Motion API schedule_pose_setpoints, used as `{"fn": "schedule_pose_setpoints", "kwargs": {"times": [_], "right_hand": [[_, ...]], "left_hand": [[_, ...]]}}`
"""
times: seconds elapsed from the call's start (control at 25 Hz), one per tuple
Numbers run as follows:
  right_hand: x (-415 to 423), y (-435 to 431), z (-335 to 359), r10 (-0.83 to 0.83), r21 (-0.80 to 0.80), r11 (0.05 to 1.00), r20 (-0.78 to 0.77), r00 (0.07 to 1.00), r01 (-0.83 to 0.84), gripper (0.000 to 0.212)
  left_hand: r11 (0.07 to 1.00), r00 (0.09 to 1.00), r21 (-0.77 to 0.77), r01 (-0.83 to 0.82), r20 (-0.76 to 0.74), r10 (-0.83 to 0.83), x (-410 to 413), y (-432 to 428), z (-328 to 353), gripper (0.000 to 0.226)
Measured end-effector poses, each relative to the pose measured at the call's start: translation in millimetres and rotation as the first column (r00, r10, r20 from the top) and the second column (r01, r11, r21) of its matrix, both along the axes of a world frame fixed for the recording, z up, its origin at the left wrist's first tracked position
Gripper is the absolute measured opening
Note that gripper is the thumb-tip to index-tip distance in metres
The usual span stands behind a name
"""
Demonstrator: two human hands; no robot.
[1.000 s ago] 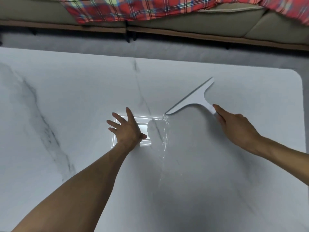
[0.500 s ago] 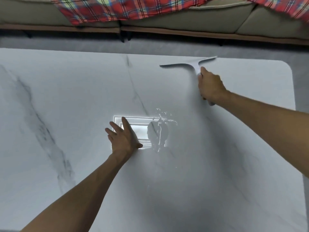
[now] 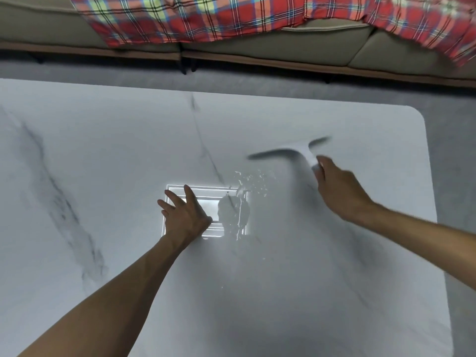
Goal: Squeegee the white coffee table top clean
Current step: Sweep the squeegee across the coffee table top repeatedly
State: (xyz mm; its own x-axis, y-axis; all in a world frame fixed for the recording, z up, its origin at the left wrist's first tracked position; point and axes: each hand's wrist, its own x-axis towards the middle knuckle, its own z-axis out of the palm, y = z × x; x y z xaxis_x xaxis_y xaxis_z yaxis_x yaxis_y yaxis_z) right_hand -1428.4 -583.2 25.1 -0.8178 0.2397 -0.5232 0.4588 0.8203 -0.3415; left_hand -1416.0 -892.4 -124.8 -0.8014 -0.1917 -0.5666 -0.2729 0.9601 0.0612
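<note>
The white marble-veined coffee table top (image 3: 103, 176) fills most of the view. My right hand (image 3: 340, 191) grips the handle of a white squeegee (image 3: 291, 149), whose blurred blade lies across the table right of centre. Small water droplets (image 3: 253, 182) glisten just below and left of the blade. My left hand (image 3: 184, 215) rests flat on the table, fingers spread, over a bright reflection of a ceiling light (image 3: 226, 197).
A beige sofa (image 3: 309, 45) with a red plaid blanket (image 3: 206, 16) runs along the far side, past a strip of grey carpet (image 3: 257, 86). The table's rounded far-right corner (image 3: 414, 113) and right edge border more carpet.
My right hand has pulled the squeegee from the table's far edge back toward me, close to the droplets. My left hand has stayed put.
</note>
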Motion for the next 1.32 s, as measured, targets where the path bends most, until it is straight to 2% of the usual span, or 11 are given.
{"fn": "schedule_pose_setpoints", "kwargs": {"times": [0.16,0.24,0.36,0.44,0.64,0.8,0.88,0.96,1.04,1.16,1.32], "right_hand": [[-96,-41,-19,-0.242,-0.167,0.959,-0.05,0.969,0.23,0.044],[-115,-67,-30,-0.241,-0.165,0.959,-0.035,0.97,0.232,0.049],[-91,-92,-47,0.049,-0.032,0.998,-0.108,0.993,-0.053,0.043],[-51,-88,-52,0.252,-0.015,0.967,-0.112,0.961,-0.255,0.042],[35,-11,-44,0.383,0.049,0.923,-0.041,0.923,-0.381,0.042],[56,53,-19,0.335,0.133,0.93,0.082,0.939,-0.343,0.04],[40,62,-9,0.284,0.104,0.952,0.044,0.958,-0.287,0.038],[2,57,-7,0.194,0.038,0.981,-0.067,0.979,-0.192,0.037],[-47,39,-16,0.108,-0.012,0.994,-0.122,0.987,-0.111,0.034],[-99,13,-31,-0.118,-0.078,0.99,-0.045,0.992,0.114,0.023],[-74,-4,-39,-0.043,0.079,0.996,-0.009,0.999,0.043,0.029]], "left_hand": [[0.998,0.997,0.048,0.049,0.062,-0.052,-4,-8,5,0.099],[0.995,0.995,0.064,0.079,0.058,-0.082,-5,-11,7,0.098],[0.991,0.991,0.085,0.103,0.071,-0.109,-3,-13,11,0.099],[0.99,0.993,0.095,0.106,0.05,-0.111,-2,-11,15,0.094],[0.982,0.989,0.122,0.145,0.015,-0.148,-1,-12,23,0.068],[0.982,0.987,0.098,0.16,-0.029,-0.158,5,-6,26,0.055],[0.991,0.997,0.11,0.074,0.01,-0.076,14,6,36,0.053],[0.994,0.996,0.084,0.068,0.055,-0.073,28,19,38,0.063],[0.997,0.996,0.042,0.057,0.069,-0.06,34,26,32,0.058],[0.994,0.992,0.068,0.088,0.086,-0.093,30,30,36,0.067],[0.982,0.967,-0.011,0.191,0.172,-0.186,28,28,34,0.04]]}}
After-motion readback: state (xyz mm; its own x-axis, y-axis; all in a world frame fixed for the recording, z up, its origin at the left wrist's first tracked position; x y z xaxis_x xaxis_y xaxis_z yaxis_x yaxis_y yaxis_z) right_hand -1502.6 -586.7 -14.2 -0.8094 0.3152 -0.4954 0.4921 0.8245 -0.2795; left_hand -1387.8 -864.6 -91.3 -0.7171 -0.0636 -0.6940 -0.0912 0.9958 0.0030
